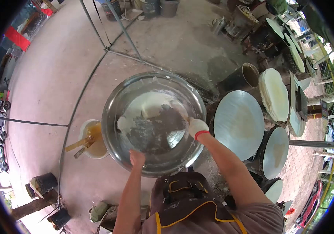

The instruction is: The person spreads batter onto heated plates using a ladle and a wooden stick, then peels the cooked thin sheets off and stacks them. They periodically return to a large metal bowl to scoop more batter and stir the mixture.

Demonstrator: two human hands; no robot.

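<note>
To the left on the floor sits a white bucket (93, 139) of brownish liquid with sticks in it. The big steel basin (154, 123) lies dead ahead; the bare left hand (137, 158) has its fingers curled over the near rim. Farther right, the gloved right hand (196, 128) reaches across inside, fingers closed on a scraper (179, 111) angled up-left toward the white batter (145, 107).

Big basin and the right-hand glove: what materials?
Basin: looks like polished metal, probably stainless steel, with mirror-like glare and a thin rolled rim. Glove on the right hand: seems white knit fabric with a red cuff band; matte, no shine.
</note>
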